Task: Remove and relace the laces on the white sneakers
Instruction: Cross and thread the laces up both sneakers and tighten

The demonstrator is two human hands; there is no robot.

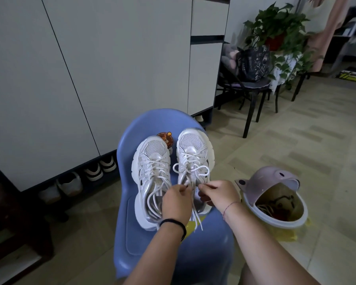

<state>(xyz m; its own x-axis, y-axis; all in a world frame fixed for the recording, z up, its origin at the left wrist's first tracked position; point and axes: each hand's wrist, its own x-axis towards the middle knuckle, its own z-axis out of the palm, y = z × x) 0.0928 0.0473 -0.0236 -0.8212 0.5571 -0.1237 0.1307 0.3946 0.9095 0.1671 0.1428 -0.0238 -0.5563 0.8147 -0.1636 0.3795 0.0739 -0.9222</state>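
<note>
Between left grip (178,200), right grip (216,194), white lace (190,159), pinched

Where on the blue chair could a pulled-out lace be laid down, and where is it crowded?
Free: the blue chair seat's near-left part, between the left sneaker and the seat's front edge. Crowded: the far half, where the left hand and right hand pinch the laces of the right sneaker.

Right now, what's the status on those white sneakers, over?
Left hand and right hand both pinch the lace of the right sneaker. Bow not yet undone. Left sneaker untouched beside it. Nothing blocking.
</note>
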